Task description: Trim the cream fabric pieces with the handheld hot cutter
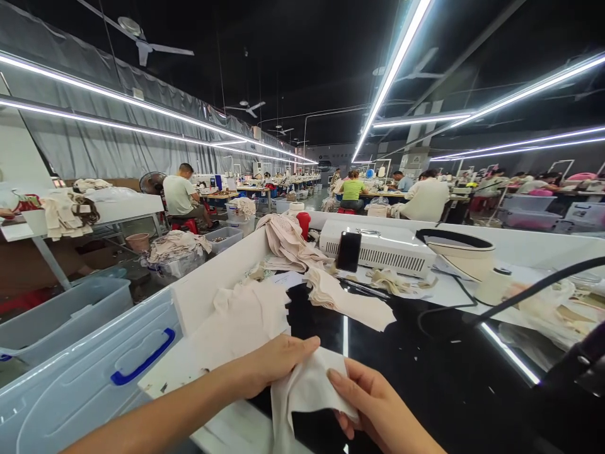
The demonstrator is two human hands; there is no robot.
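Observation:
Between my two hands hangs a piece of cream fabric (307, 391), draped down over the near edge of the black glossy tabletop (425, 366). My left hand (278, 359) grips its upper left part, thumb on top. With thumb and fingers, my right hand (363, 394) pinches the right edge. Just beyond lies a stack of cream cut pieces (350, 299). More pale fabric (250, 312) is spread to the left of it, near my left forearm. The lower end of the held fabric runs out of view.
A white vented box (397, 252) with a phone (348, 251) against it stands at the back. A lidded plastic bin (99, 384) is on the left. A black machine part (576, 372) and a cable lie at right. Several people sit at sewing tables beyond.

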